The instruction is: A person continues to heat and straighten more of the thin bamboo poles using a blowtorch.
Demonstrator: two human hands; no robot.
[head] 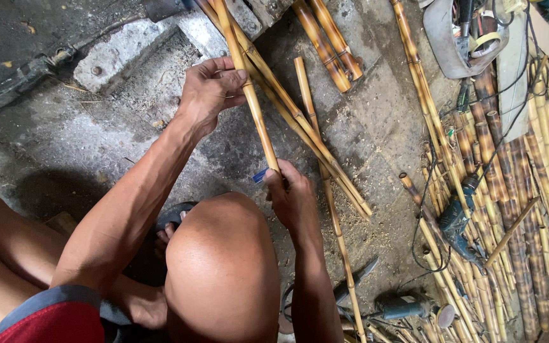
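Nearest to us, our bent knee (224, 273) fills the lower middle of the view, and just past it our right hand (290, 194) closes its grip around the lower end of a thin bamboo stick (252, 101). A small blue object (260, 175) shows at that hand's thumb side; we cannot tell what kind of tool it is. Further up, our left hand (208, 92) pinches the same stick between thumb and fingers, so both grips are clamped on it and it hangs slanted above the floor (97, 146), top tilted away from us.

We judge this to be the working of the stick's lower end, with the left hand steadying. A next move would call for a firm upper hold and a controlled right hand, since the blue piece sits close to our knee.

The stick is slim, yellow-brown with darker mottling and visible nodes, straight along the length we can see. Behind it several similar sticks (300, 127) lie crossed on the dusty concrete. Farther right, a heap of bamboo pieces (515, 190) lies with a teal power drill (455, 219) and cables.
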